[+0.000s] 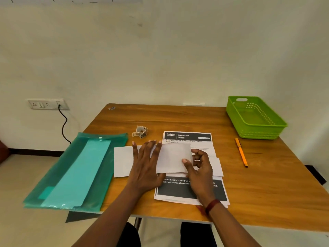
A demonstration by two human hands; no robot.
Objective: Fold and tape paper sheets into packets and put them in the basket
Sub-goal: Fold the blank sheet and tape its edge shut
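Two hands on white paper sheet, mid-tabletop toward front edge. Left hand flat, fingers spread wide, pinning sheet against sliding. Right hand pinches folded flap, probably aligning crease. Green plastic basket waits at far right corner.

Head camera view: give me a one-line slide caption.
The left hand presses a white sheet flat while the right hand pinches its folded flap, tape roll and green basket nearby.
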